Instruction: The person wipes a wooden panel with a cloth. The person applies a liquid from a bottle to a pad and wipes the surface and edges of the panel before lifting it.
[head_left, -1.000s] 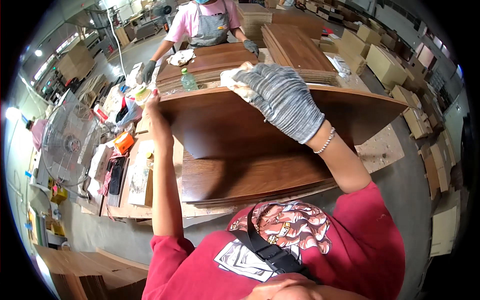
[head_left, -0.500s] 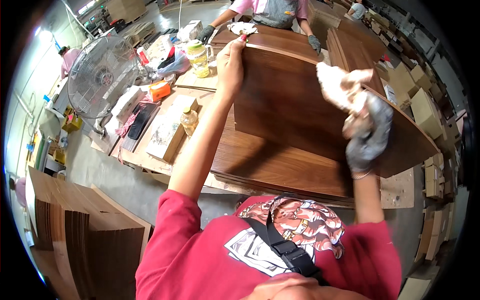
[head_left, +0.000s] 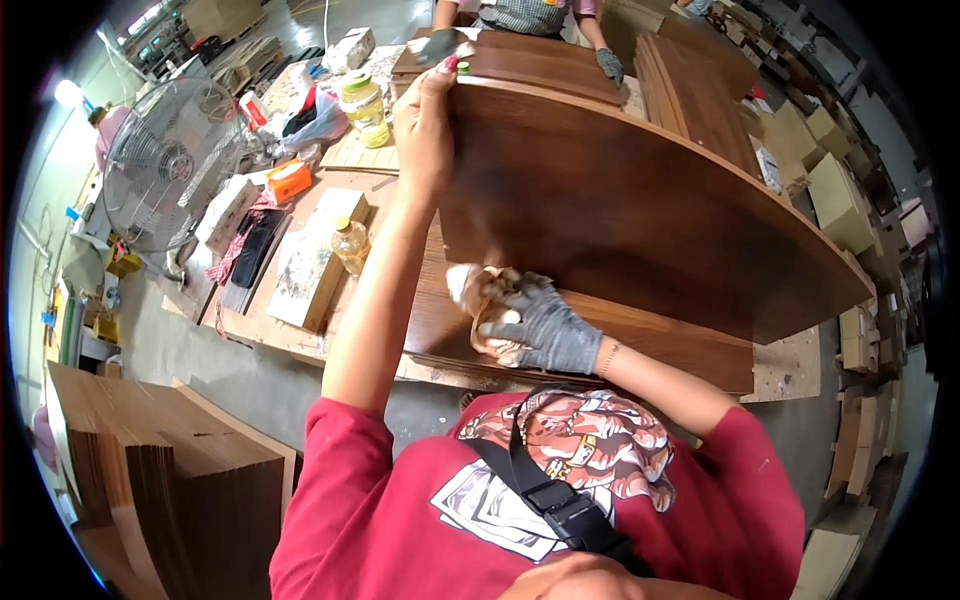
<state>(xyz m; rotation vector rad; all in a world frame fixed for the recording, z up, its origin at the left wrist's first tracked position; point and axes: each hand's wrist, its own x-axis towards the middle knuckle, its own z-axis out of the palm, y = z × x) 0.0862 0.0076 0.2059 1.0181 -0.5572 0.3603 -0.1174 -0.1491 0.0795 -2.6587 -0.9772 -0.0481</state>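
A large dark brown wooden panel point(head_left: 640, 200) stands tilted up on edge above a stack of flat brown panels point(head_left: 680, 345). My left hand point(head_left: 425, 130), bare, grips the raised panel's upper left corner. My right hand point(head_left: 540, 330), in a grey glove, presses a crumpled pale cloth point(head_left: 480, 295) against the lower left part of the raised panel's face.
The plywood workbench point(head_left: 270, 335) at left carries a small oil bottle point(head_left: 352, 245), a yellow jar point(head_left: 365, 105), an orange box point(head_left: 290, 180) and clutter. A standing fan point(head_left: 165, 175) is beyond it. Another person's gloved hand point(head_left: 608, 62) rests on panels opposite. Stacked brown boards point(head_left: 170, 470) stand lower left.
My right hand has moved with the cloth from the panel's upper right edge down to its lower left face. My left hand keeps hold of the top corner.
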